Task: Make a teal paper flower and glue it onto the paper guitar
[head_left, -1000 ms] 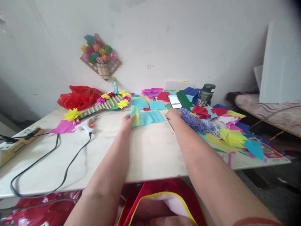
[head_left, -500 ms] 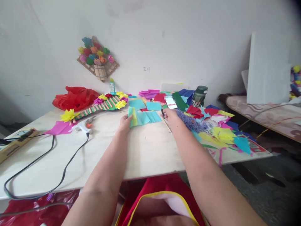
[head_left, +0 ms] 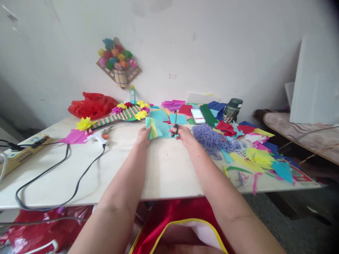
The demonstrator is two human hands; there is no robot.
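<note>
Head view: glue gun (head_left: 99, 137) lies far left on counter (head_left: 164, 169). Left hand (head_left: 143, 135) pinches folded teal-and-yellow paper stack (head_left: 156, 128) at counter's centre. Right hand (head_left: 184, 134) grips scissors (head_left: 175, 127), blades upright, seemingly touching stack's right edge. Purple yarn heap (head_left: 209, 138) just right.

Holding folded teal-and-yellow paper sheets (head_left: 156, 129) low over the desk (head_left: 169, 169), keeping dark-handled scissors (head_left: 175, 127) upright at their right edge.
</note>
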